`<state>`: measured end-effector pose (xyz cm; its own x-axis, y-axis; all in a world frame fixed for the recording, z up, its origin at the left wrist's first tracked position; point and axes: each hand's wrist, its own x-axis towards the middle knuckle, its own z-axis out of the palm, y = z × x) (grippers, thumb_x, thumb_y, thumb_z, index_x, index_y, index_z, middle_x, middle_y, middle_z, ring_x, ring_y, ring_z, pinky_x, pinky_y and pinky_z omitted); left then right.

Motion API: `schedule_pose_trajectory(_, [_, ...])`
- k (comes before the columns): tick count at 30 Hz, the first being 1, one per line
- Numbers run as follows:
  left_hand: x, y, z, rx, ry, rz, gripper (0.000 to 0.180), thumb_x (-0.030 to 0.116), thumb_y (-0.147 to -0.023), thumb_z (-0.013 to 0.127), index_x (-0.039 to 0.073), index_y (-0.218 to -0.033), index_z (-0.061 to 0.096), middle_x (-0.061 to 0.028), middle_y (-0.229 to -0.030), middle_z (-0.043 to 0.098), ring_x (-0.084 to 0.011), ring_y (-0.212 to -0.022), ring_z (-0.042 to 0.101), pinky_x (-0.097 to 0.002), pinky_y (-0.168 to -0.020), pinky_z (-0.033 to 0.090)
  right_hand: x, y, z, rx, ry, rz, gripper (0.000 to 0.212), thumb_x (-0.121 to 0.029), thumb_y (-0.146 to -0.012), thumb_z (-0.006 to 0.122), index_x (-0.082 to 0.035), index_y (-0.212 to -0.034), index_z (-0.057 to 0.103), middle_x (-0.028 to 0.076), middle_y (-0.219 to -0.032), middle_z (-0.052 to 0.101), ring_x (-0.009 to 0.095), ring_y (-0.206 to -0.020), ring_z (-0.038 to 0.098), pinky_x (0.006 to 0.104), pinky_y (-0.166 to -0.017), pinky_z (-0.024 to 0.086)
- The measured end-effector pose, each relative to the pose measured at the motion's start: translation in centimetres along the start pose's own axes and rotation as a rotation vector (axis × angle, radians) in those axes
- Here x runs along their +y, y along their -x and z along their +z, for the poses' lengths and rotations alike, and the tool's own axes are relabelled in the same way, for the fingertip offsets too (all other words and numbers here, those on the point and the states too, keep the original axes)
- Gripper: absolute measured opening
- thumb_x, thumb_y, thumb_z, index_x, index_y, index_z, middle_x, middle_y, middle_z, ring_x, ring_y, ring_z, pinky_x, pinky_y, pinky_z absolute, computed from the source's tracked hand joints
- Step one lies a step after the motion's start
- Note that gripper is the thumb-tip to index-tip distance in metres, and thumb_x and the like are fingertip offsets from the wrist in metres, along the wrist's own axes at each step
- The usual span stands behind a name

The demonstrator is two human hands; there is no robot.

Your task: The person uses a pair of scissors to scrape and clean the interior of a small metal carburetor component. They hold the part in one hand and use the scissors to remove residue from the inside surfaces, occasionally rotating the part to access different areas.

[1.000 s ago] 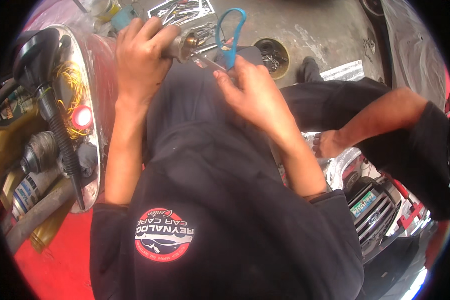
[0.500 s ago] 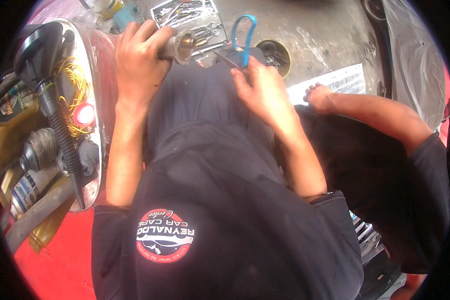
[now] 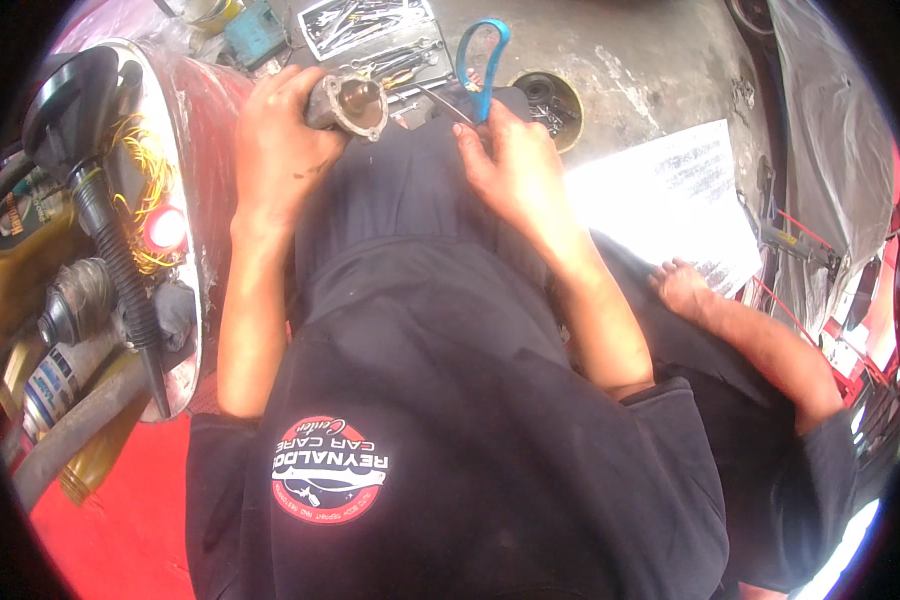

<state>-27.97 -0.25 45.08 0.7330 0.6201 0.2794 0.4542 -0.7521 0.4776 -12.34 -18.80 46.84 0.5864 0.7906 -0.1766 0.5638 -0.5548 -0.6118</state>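
My left hand (image 3: 285, 130) is wrapped round a dull metal housing (image 3: 348, 106) with a flanged, open end and a brown round core inside; its other end is hidden in my palm. My right hand (image 3: 520, 160) grips a pair of scissors (image 3: 483, 75) by the blade part. Their big blue loop handle stands up above my fingers, and a thin pointed blade sticks out toward the housing, apart from it. Both hands are above my dark-clothed lap.
Ahead lie a tray of wrenches (image 3: 355, 25), a teal tool (image 3: 257, 35) and a round container of small metal parts (image 3: 550, 105). To the left, a bin (image 3: 192, 130) holds a black funnel (image 3: 70, 120) and bottles. At right, a co-worker's hand (image 3: 685, 290) is beside a white printed sheet (image 3: 660, 200).
My left hand has come slightly lower and turned the housing's open end more toward me. The scissors shifted slightly left. The co-worker's arm moved back and right, uncovering more of the sheet.
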Motion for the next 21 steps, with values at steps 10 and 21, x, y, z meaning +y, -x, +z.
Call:
schedule_pose_trajectory(10, [0.6, 1.5, -0.5, -0.064, 0.026, -0.097, 0.032, 0.011, -0.07, 0.081, 0.005, -0.1, 0.075, -0.0148, -0.095, 0.07, -0.0385, -0.094, 0.067, -0.0463, -0.084, 0.053, 0.6, 2.9, 1.1, 0.058, -0.117, -0.344, 0.018, -0.019, -0.089, 0.074, -0.008, -0.103, 0.07, 0.011, -0.077, 0.068, 0.034, -0.069, 0.07, 0.0446, -0.06, 0.055])
schedule_pose_trajectory(21, [1.2, 1.7, -0.3, 0.025, 0.036, -0.033, 0.026, 0.008, -0.069, 0.077, 0.006, -0.095, 0.074, -0.0116, -0.092, 0.068, -0.038, -0.091, 0.063, -0.0475, -0.081, 0.052, 3.3, 2.7, 2.7, 0.132, 0.127, -0.462, 0.038, -0.017, -0.08, 0.077, -0.018, -0.118, 0.075, 0.003, -0.082, 0.064, 0.026, -0.071, 0.07, 0.0418, -0.06, 0.056])
